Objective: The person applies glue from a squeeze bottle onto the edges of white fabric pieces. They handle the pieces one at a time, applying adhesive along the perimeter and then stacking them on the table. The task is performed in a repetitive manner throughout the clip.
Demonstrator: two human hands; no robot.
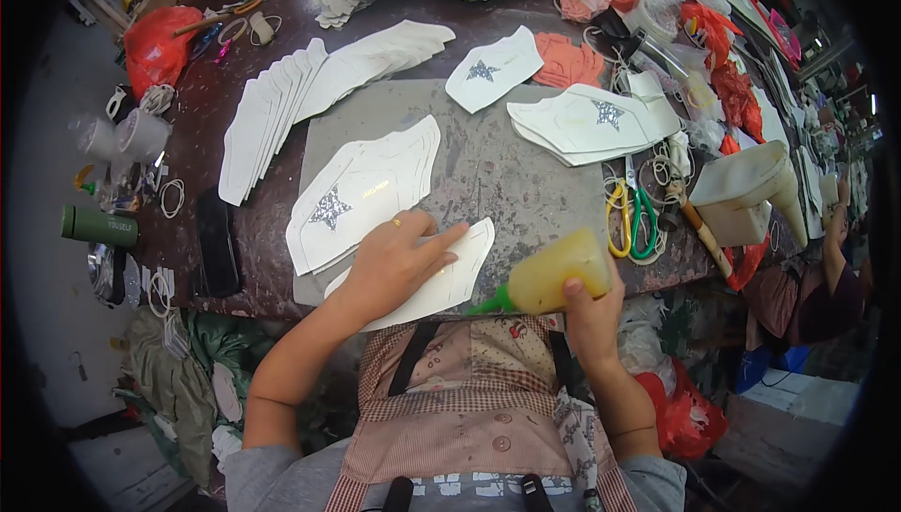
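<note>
My left hand (399, 259) lies flat, fingers spread, on a white cut piece (460, 273) at the near edge of a grey work mat (507, 174). My right hand (589, 301) grips a yellow glue squeeze bottle (554, 273), whose green nozzle points left toward that piece's lower edge. Just above my left hand sits a stack of white pieces with a glitter star (361, 193).
More white star pieces lie at the mat's far edge (493, 66) and right (591, 122). Fanned white stacks (282, 108) lie left. Yellow and green scissors (631, 216), a white tub (746, 193), a black phone (218, 244) and a green bottle (99, 227) surround the mat. Another person (826, 277) sits at right.
</note>
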